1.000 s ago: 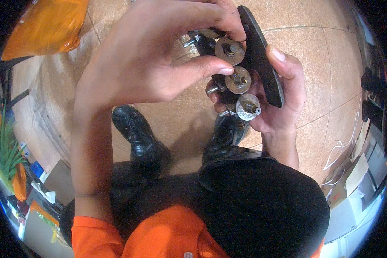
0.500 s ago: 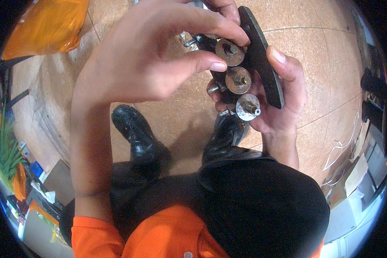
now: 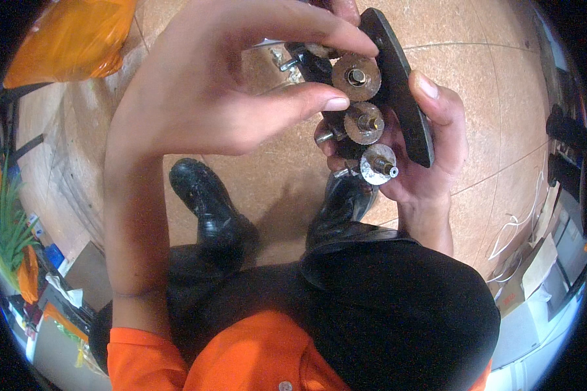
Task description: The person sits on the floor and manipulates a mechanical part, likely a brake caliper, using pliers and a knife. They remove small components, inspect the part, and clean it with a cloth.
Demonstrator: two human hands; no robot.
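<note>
Tan floor (image 3: pixel 482 143) below. Geared asm. (image 3: pixel 364 122) w/ black plate (image 3: pixel 403 91) held above it, btwn hands. R hand (image 3: pixel 447 140) grips asm., thumb on plate edge. L hand (image 3: pixel 205 85): thumb + index straddle top gear (image 3: pixel 356 77); can't tell if pinched. Risk: gear drops if L slips; asm. tilts if R loosens.

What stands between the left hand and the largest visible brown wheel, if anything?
Nothing visible: the left hand is close beside the wheel. The dark bar, in the right hand, stands beyond the wheel, to the right.
</note>
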